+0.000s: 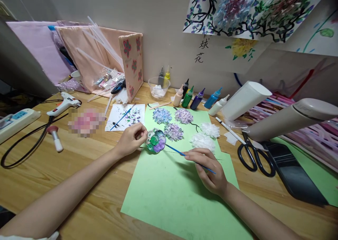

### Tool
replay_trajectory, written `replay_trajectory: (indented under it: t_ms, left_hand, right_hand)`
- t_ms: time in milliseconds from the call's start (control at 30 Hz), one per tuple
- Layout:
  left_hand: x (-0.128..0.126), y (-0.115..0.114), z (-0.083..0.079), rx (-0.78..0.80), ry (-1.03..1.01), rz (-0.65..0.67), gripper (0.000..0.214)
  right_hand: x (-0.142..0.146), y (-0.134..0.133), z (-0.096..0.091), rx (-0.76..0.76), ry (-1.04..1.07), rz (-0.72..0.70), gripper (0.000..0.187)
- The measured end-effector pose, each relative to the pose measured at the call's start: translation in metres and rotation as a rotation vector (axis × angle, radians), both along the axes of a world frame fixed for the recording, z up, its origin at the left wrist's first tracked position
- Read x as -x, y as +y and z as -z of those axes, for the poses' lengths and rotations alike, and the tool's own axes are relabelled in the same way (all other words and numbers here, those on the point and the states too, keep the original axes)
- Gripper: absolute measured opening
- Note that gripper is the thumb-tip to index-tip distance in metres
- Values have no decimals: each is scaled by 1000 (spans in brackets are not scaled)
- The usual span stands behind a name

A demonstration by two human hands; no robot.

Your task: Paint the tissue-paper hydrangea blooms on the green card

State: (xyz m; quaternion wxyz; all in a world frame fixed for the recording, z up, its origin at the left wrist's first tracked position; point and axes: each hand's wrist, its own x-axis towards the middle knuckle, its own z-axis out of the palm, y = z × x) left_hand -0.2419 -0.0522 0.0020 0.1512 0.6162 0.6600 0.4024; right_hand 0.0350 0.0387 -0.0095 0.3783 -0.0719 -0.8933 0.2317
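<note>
My left hand [132, 138] is closed on the edge of a small round paint palette [156, 141] holding green and purple paint, at the left edge of a green paper sheet [169, 190]. In my right hand [210, 171] a thin blue paintbrush [182, 154] is pinched, and its tip reaches into the palette. On the sheet's far part sit three painted purple-blue tissue flowers [173, 123] and two white ones [206, 136].
Paint bottles [196, 98] line the wall beside a clear bowl [158, 87]. Black scissors [253, 157], a white pen [229, 130] and a desk lamp [290, 118] lie right. A glue gun [63, 105], power strip [16, 122], test paper with another brush [125, 116] lie left.
</note>
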Motion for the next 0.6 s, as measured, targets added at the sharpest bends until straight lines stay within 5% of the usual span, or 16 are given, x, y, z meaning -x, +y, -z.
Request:
replay_trajectory:
  t_ms: [600]
  left_hand:
    - [0,-1,0,-3,14,22,16]
  right_hand:
    - [0,0,2,5,-71,-58,35]
